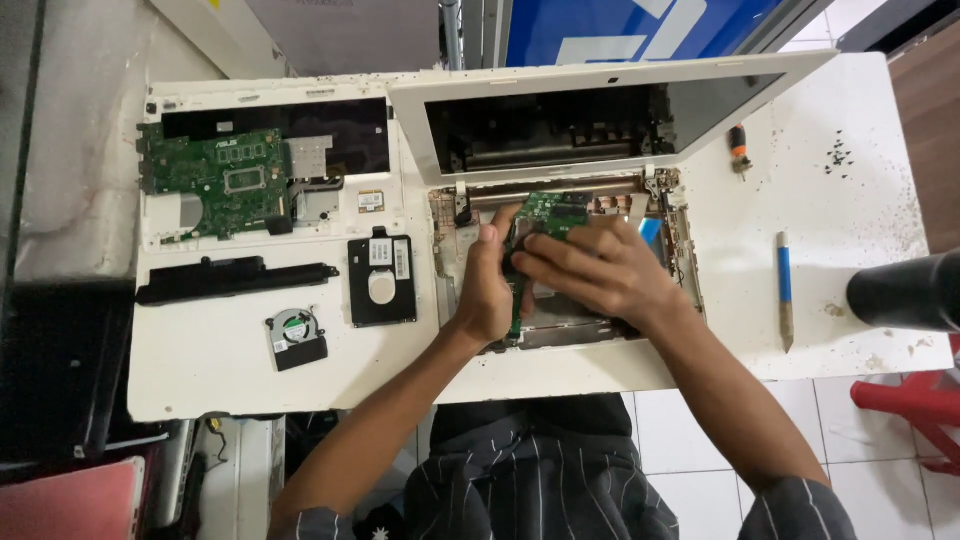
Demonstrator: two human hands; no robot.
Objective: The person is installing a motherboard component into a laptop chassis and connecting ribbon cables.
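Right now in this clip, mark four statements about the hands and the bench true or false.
1. Both hands, left hand and right hand, grip the green circuit board over the opened white laptop base. True.
2. The small black cooling fan sits right of the laptop. False: it lies left, below the long black battery bar.
3. The blue-handled tool is in the right hand. False: it lies untouched on the white table.
4. A second green motherboard lies far left. True.
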